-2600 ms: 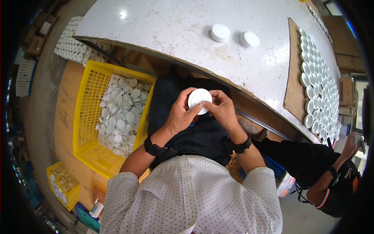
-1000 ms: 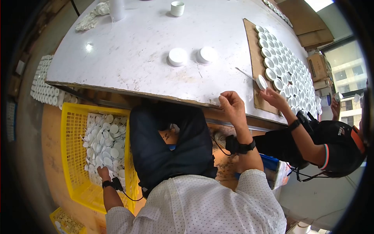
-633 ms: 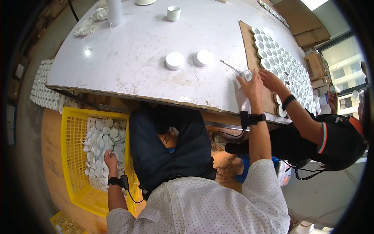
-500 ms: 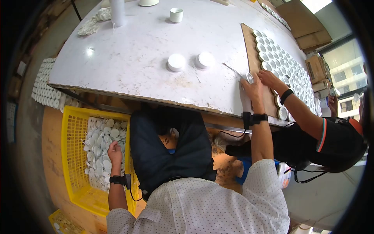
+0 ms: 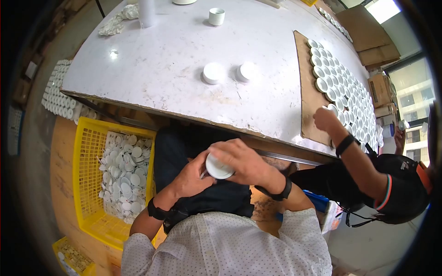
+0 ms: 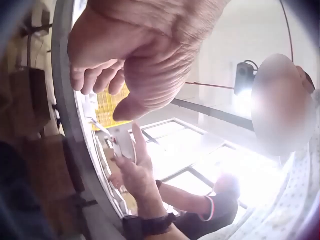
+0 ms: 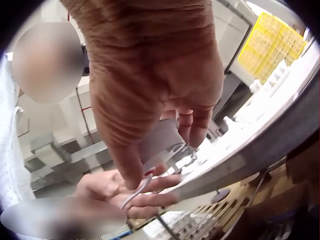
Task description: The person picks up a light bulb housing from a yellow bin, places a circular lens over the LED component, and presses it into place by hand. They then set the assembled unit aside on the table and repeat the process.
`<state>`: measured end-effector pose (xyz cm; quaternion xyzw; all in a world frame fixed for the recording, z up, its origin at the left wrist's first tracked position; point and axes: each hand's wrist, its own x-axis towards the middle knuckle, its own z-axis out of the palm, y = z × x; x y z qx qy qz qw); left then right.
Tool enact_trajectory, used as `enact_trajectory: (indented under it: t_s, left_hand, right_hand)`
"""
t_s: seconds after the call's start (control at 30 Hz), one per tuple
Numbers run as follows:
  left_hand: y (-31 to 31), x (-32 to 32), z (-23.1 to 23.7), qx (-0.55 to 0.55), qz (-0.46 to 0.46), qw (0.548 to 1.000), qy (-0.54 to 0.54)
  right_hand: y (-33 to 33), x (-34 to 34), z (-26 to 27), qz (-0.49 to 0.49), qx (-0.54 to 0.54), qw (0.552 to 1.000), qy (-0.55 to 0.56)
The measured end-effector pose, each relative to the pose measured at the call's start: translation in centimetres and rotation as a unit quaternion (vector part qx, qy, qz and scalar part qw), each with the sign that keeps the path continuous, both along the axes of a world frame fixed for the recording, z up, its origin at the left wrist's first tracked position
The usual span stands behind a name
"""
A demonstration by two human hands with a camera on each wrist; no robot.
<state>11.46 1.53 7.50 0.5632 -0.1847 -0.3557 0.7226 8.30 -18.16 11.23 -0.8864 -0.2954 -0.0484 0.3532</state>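
Note:
Over the lap in the head view, my right hand (image 5: 244, 163) grips a white round cup-shaped housing (image 5: 219, 169). In the right wrist view, its thumb and fingers are around the housing (image 7: 162, 142), and a white lead (image 7: 137, 191) hangs from it. Close to the housing's left side is my left hand (image 5: 189, 178). The right wrist view shows the fingers of that left hand (image 7: 150, 197) stretched out under the housing, close to the lead. Part of the housing is hidden by the right hand.
A yellow basket (image 5: 83, 184) of white discs (image 5: 122, 172) stands left. On the table (image 5: 156, 60) are two white round pieces (image 5: 213, 72) and a small stacked cup (image 5: 216, 17). Cardboard at right bears rows of white cups (image 5: 343, 83). Another person's hand (image 5: 326, 119) is beside it.
My left hand has come out of the basket to the lap. My right hand has taken the housing with its lead from the table's right side and brought it to the lap.

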Motion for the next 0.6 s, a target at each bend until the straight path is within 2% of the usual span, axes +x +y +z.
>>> enact_trajectory:
  t_s: [0.07, 0.1, 0.13, 0.17, 0.2, 0.23, 0.27, 0.3, 0.33, 0.4, 0.43, 0.5, 0.6]
  left_hand:
    - [0.8, 0.2, 0.2, 0.112, -0.074, 0.986, -0.102]
    - [1.1, -0.1, 0.4, 0.098, -0.045, 0.987, -0.121]
    - [1.4, -0.5, 0.1, 0.099, -0.042, 0.987, -0.123]
    - [1.9, -0.9, -0.4, 0.045, 0.004, 0.998, -0.039]
    - [2.3, -1.0, -0.7, -0.009, 0.049, 0.998, 0.045]
    - [2.8, -1.0, -0.4, -0.014, 0.067, 0.995, 0.075]
    - [3.2, -1.0, -0.5, -0.014, 0.068, 0.995, 0.074]
    - [3.7, -1.1, -0.8, -0.013, 0.067, 0.994, 0.08]
    - [3.9, -1.2, -1.1, -0.011, 0.066, 0.994, 0.086]
    - [4.0, -1.4, -1.6, -0.012, 0.054, 0.994, 0.089]
    - [4.0, -1.5, -1.8, -0.01, 0.041, 0.995, 0.095]
    - [4.1, -1.6, -2.0, -0.012, 0.049, 0.995, 0.086]
    - [4.5, -2.0, -2.5, -0.012, 0.062, 0.994, 0.084]
  right_hand:
    - [1.1, 0.2, 0.3, 0.04, -0.062, 0.996, 0.046]
    - [1.1, 0.5, 1.0, 0.044, -0.062, 0.996, 0.045]
    - [0.9, 1.1, 2.1, 0.054, -0.022, 0.994, 0.093]
    - [0.3, 1.9, 2.8, 0.065, 0.017, 0.988, 0.141]
    - [-1.3, 3.2, 2.5, 0.081, 0.039, 0.989, 0.116]
    - [-2.8, 4.0, 2.8, -0.011, 0.074, 0.98, 0.183]
    - [-2.8, 4.0, 2.9, -0.033, 0.034, 0.993, 0.11]
    - [-6.9, 8.1, 0.9, -0.313, 0.111, 0.935, 0.127]
    - [-9.2, 10.6, -0.7, -0.384, 0.091, 0.919, 0.018]
    - [-11.8, 13.5, -2.0, -0.513, 0.061, 0.853, 0.077]
    - [-12.0, 14.1, -2.2, -0.511, 0.062, 0.854, 0.074]
    - [-12.3, 15.1, -2.6, -0.522, 0.125, 0.826, 0.175]
    - [-12.5, 15.6, -3.1, -0.515, 0.169, 0.823, 0.17]
